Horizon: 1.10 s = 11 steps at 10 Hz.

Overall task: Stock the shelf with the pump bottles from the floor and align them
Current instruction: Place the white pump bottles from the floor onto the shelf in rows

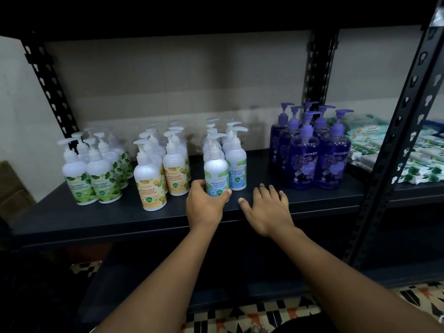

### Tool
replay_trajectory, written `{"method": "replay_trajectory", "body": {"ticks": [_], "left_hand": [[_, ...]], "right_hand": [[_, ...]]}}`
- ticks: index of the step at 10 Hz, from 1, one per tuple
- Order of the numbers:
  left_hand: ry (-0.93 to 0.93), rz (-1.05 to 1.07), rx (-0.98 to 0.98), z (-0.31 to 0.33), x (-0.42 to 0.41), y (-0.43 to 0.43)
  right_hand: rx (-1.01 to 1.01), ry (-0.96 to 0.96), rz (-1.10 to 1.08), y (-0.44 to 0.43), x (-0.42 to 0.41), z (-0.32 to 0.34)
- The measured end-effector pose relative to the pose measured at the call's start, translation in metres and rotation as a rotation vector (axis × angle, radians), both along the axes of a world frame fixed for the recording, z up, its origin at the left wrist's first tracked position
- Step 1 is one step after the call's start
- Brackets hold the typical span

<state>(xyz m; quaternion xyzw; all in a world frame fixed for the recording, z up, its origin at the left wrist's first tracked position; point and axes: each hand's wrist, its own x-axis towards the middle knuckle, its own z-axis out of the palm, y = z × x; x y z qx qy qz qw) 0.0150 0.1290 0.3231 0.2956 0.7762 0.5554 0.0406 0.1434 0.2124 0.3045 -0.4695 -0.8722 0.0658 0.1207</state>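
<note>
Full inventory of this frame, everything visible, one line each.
green-label pump bottles: several, white, shelf far left
yellow-label pump bottles: several, white, left of centre
cool mint pump bottles: several, white with blue labels, centre
purple pump bottles: at least six, purple, right
wipe packs: several, white and green, far right
shelf: one, black, holds all the bottles
floor: patterned tiles, below
left hand: grips front cool mint bottle
right hand: open, flat on shelf front
</note>
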Motion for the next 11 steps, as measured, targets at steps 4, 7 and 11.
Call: {"method": "replay_trajectory", "body": {"ticks": [4, 7, 11], "left_hand": [[-0.042, -0.195, 0.081, -0.009, -0.012, -0.08], [-0.062, -0.057, 0.036, -0.046, -0.039, -0.236], [-0.313, 0.246, -0.155, -0.151, -0.088, -0.394]], "right_hand": [[-0.012, 0.624, 0.134, -0.066, 0.01, -0.004], [-0.351, 0.611, 0.465, -0.179, -0.046, -0.022], [-0.637, 0.293, 0.576, -0.262, -0.131, -0.116]]}}
